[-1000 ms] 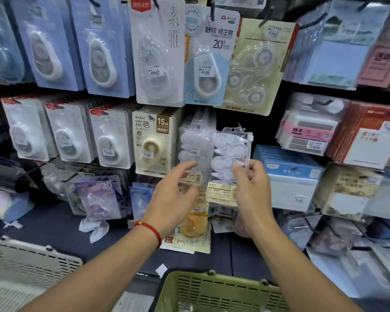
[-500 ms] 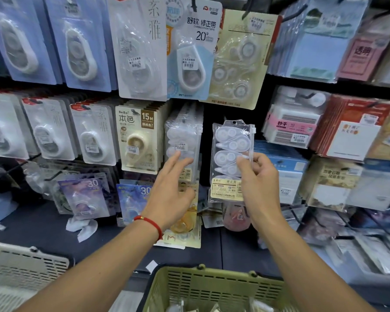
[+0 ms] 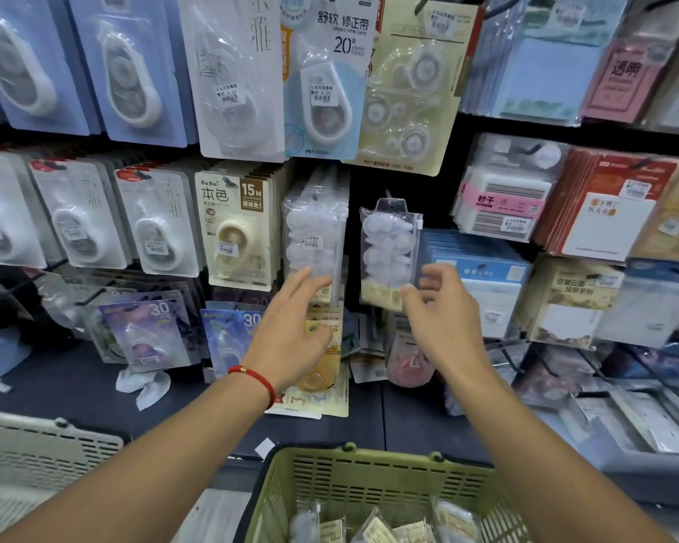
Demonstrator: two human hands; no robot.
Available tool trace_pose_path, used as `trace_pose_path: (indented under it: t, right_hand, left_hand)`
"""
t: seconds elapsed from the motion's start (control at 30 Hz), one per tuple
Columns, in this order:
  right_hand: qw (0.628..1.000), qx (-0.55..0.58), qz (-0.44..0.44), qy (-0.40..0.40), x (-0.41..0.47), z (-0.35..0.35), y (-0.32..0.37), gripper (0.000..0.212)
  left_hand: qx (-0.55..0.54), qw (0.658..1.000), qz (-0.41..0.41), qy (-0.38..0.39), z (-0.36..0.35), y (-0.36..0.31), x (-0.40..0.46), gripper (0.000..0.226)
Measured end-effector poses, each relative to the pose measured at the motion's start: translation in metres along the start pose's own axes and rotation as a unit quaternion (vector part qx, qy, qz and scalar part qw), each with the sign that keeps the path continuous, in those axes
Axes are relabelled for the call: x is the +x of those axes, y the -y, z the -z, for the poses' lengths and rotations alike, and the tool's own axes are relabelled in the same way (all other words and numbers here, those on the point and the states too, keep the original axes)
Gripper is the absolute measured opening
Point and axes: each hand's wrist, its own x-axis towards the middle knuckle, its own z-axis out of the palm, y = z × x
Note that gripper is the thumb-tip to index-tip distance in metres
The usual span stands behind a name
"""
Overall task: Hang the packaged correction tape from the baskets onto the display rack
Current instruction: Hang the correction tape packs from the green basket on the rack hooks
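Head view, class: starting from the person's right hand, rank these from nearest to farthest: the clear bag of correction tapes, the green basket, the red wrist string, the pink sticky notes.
From the right hand:
1. Clear bag of correction tapes, at its fingertips, hanging just left.
2. Red wrist string, on the left wrist.
3. Pink sticky notes, upper right on the rack.
4. Green basket, below, at the frame's bottom.
Items 2 and 3 are close to call.

A dark gap (image 3: 353,229) runs down the rack between the hung stack of clear tape packs (image 3: 314,229) and the single clear pack (image 3: 391,248) hanging to its right. My left hand (image 3: 291,339) sits at the foot of that gap, my right hand (image 3: 443,315) below the single pack. Overhead, the cream card pack (image 3: 412,88) hangs low over the gap. To the right, blue boxes (image 3: 483,276) crowd close beside the single pack. Below my wrists the green basket (image 3: 369,484) blocks the way down, packets lying inside it.
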Motion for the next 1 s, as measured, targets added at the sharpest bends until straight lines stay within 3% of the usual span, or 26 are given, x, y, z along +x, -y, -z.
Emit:
trace_pose_path:
  t: [0.1, 0.23, 0.33, 0.47, 0.53, 0.63, 0.7, 0.77, 0.87, 1.0]
  right_hand:
    - [0.996, -0.084, 0.017, 0.011, -0.006, 0.01, -0.019, 0.023]
    - [0.983, -0.149, -0.003, 0.102, -0.032, 0.028, -0.06, 0.011]
    - [0.953, -0.225, -0.045, 0.198, -0.064, 0.042, -0.107, 0.013]
    - [0.883, -0.333, -0.127, 0.306, -0.118, 0.053, -0.187, 0.009]
    - [0.826, -0.393, -0.155, 0.374, -0.148, 0.053, -0.228, 0.017]
    - [0.766, -0.417, -0.213, 0.44, -0.188, 0.046, -0.273, 0.061]
    - [0.762, -0.426, -0.221, 0.434, -0.206, 0.034, -0.292, 0.084]
    - [0.773, -0.426, -0.219, 0.417, -0.219, 0.017, -0.302, 0.092]
    - [0.77, -0.469, -0.197, 0.385, -0.235, -0.01, -0.308, 0.082]
    - [0.823, -0.416, -0.231, 0.31, -0.237, -0.016, -0.315, 0.058]
  left_hand:
    - [0.02, 0.999, 0.011, 0.022, -0.009, -0.001, -0.009, 0.063]
    - [0.034, 0.998, 0.025, 0.053, -0.041, -0.007, -0.034, 0.052]
    - [0.002, 0.994, 0.051, 0.095, -0.084, 0.001, -0.081, 0.045]
    - [-0.027, 0.968, 0.168, 0.182, -0.14, 0.034, -0.166, 0.042]
    - [-0.033, 0.951, 0.225, 0.21, -0.16, 0.05, -0.203, 0.038]
    - [-0.012, 0.932, 0.258, 0.253, -0.18, 0.064, -0.239, 0.038]
    - [-0.004, 0.93, 0.254, 0.267, -0.189, 0.066, -0.248, 0.038]
    - [-0.003, 0.927, 0.257, 0.273, -0.194, 0.067, -0.251, 0.038]
    - [-0.009, 0.925, 0.267, 0.27, -0.197, 0.067, -0.256, 0.037]
    - [-0.022, 0.925, 0.276, 0.262, -0.193, 0.068, -0.258, 0.035]
